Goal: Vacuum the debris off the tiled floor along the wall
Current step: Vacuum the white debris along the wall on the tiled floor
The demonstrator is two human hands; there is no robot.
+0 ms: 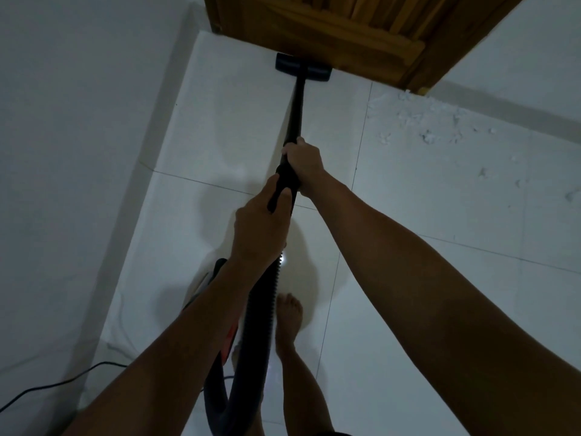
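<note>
Debris [440, 121], white flakes that look light and loose, lies on the tiled floor [408, 278] along the wall [518, 73], right of the wooden door [330, 33]. Well apart from it, the vacuum head [302, 67] sits at the door's foot. Its wand [295, 111] seems stiff and light; the right hand [306, 162] and left hand [261, 228] each wrap a closed grip around the handle, hose [261, 309] trailing below.

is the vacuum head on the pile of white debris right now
No, the vacuum head sits against the foot of the wooden door, while the white debris lies apart from it, further right along the wall.
</note>
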